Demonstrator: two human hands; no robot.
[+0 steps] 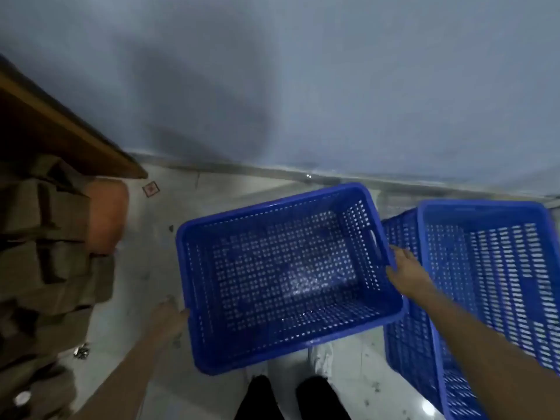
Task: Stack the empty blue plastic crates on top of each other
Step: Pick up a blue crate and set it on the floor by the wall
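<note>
Pale tiled floor (230, 189) runs up to a blue-grey wall (303, 86), and that floor carries everything you are working with. Standing on it toward the right side, near the foot of the wall, is the second blue crate (491, 268), upright, open side up and empty. Beside it, tilted and apparently lifted clear of the floor, is the first blue crate (281, 277), also empty; its right rim overlaps the second crate's left wall in this view, though contact cannot be confirmed. Along the floor's left edge sits a pile of brown cardboard (45, 253) under a wooden ledge (60, 128). Your right hand (406, 271) is closed over the lifted crate's right rim by the handle slot; your left hand (169, 319) is against its left near corner, but blur hides whether the fingers are wrapped around it. No crate is stacked yet: the lifted one remains to be carried over the standing crate, squared up and lowered into it.
</note>
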